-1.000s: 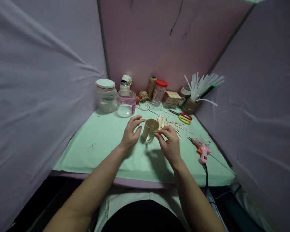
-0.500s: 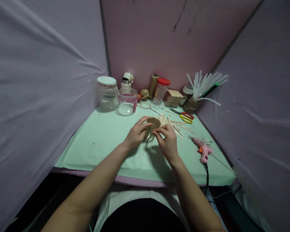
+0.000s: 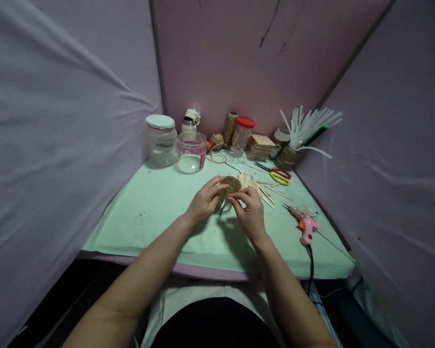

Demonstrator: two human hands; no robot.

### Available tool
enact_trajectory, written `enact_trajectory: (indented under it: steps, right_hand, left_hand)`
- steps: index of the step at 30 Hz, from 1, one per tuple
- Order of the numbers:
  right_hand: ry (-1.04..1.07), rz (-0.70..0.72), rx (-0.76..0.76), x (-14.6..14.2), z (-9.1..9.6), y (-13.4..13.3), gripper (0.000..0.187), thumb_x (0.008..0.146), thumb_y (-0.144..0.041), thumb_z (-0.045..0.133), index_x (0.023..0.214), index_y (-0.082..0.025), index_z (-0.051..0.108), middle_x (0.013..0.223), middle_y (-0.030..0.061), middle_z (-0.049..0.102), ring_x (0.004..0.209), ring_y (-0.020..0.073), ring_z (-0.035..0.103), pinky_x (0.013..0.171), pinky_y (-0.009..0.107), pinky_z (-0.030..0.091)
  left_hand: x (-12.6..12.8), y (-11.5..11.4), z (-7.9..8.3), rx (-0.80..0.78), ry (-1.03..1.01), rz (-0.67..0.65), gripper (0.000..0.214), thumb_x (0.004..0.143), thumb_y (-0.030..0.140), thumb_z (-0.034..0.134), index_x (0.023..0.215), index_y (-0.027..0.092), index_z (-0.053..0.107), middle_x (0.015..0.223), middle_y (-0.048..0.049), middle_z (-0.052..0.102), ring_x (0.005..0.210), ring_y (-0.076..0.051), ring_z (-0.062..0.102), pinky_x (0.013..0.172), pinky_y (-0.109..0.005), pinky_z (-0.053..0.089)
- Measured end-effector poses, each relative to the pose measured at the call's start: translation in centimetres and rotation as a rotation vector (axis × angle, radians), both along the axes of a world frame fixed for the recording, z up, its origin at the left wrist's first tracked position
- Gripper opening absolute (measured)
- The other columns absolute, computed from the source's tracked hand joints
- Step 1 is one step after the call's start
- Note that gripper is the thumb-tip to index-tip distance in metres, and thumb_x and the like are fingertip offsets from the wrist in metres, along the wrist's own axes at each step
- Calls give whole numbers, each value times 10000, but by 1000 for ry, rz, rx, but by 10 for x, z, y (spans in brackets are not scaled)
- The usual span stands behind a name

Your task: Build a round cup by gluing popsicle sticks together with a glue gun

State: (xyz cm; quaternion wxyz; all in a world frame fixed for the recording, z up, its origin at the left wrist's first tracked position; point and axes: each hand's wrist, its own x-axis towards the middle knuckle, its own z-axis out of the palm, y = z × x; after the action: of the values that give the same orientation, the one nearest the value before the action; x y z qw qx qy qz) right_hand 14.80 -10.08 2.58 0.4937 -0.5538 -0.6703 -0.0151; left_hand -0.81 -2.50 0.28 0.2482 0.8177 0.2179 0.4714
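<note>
A small cup-shaped holder clad in wooden sticks stands on the pale green table at its middle. My left hand wraps its fingers round the holder's left side. My right hand is closed at the holder's right rim, fingers pinched against it; whether a stick is between them is hidden. A loose pile of wooden sticks lies just behind and to the right of the hands.
A pink glue gun with a black cable lies at the right. Red-and-yellow scissors, twine, several plastic jars, a stack of wooden squares and a cup of white glue sticks line the back. Fabric walls enclose three sides.
My left hand, open beside the holder a second ago, has closed on its left side. My right hand stays at the rim. The view shifted slightly.
</note>
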Motion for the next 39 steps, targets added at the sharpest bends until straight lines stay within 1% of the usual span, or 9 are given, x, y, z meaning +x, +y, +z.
enact_trajectory:
  steps: [6, 8, 13, 15, 18, 22, 28, 34, 39]
  right_hand:
    - [-19, -17, 26, 0, -3, 1, 158, 902, -317, 622, 830, -222, 725, 768, 20, 543, 780, 180, 533, 737, 326, 436]
    - [-85, -52, 71, 0, -4, 1, 160, 907, -316, 619, 840, -225, 731, 752, 20, 540, 762, 177, 517, 728, 324, 416]
    - [-339, -181, 222, -1, -7, -1, 149, 927, -289, 601, 918, -242, 741, 731, 32, 581, 730, 177, 472, 696, 325, 347]
    - [-393, -205, 271, -2, -9, -1, 139, 927, -270, 603, 949, -243, 737, 731, 34, 601, 731, 179, 468, 694, 324, 339]
    - [-422, -225, 309, -1, -13, 1, 146, 927, -237, 600, 991, -236, 731, 739, 39, 611, 732, 180, 466, 688, 320, 341]
    - [-430, -240, 303, 1, -16, 5, 191, 938, -197, 567, 1040, -237, 723, 755, 47, 601, 738, 181, 464, 675, 316, 342]
    - [-440, -229, 296, 1, -16, 7, 209, 935, -181, 561, 1063, -235, 717, 769, 48, 598, 736, 179, 453, 671, 314, 342]
    - [-451, -242, 304, 0, -15, 8, 200, 937, -195, 563, 1058, -224, 720, 751, 45, 589, 721, 178, 438, 671, 312, 344]
    - [-435, -247, 285, -1, -16, 8, 195, 942, -220, 561, 1050, -233, 723, 756, 42, 574, 738, 176, 450, 683, 311, 349]
  left_hand:
    - [0, 0, 0, 13, 5, 5, 445, 842, 50, 431, 1214, 200, 623, 1411, -99, 541, 1371, -223, 446, 1156, -469, 366]
    - [0, 0, 0, 11, 5, 9, 449, 839, 51, 438, 1217, 208, 622, 1411, -93, 542, 1360, -225, 459, 1151, -473, 372]
    - [0, -2, 1, 15, 7, 11, 412, 860, 79, 462, 1220, 212, 612, 1396, -93, 552, 1326, -218, 494, 1124, -462, 408]
    - [0, -3, 2, 19, 3, 15, 403, 862, 86, 474, 1221, 210, 608, 1388, -97, 557, 1316, -220, 505, 1113, -460, 420]
    - [1, -5, 4, 30, 6, 22, 420, 838, 81, 516, 1230, 207, 597, 1386, -105, 558, 1315, -226, 508, 1111, -457, 424]
    - [0, -6, 5, 46, 35, 21, 457, 818, 104, 576, 1264, 205, 572, 1405, -117, 540, 1321, -236, 505, 1109, -456, 430]
    - [-1, -4, 3, 81, 50, 6, 499, 826, 136, 607, 1314, 208, 534, 1429, -125, 516, 1335, -231, 492, 1109, -448, 436]
    - [1, -3, -1, 48, 72, 30, 506, 833, 75, 561, 1315, 224, 529, 1435, -101, 516, 1340, -212, 487, 1125, -451, 423]
    - [3, -3, -3, 46, 68, 41, 497, 837, 75, 555, 1311, 225, 529, 1438, -101, 512, 1342, -212, 484, 1130, -455, 417]
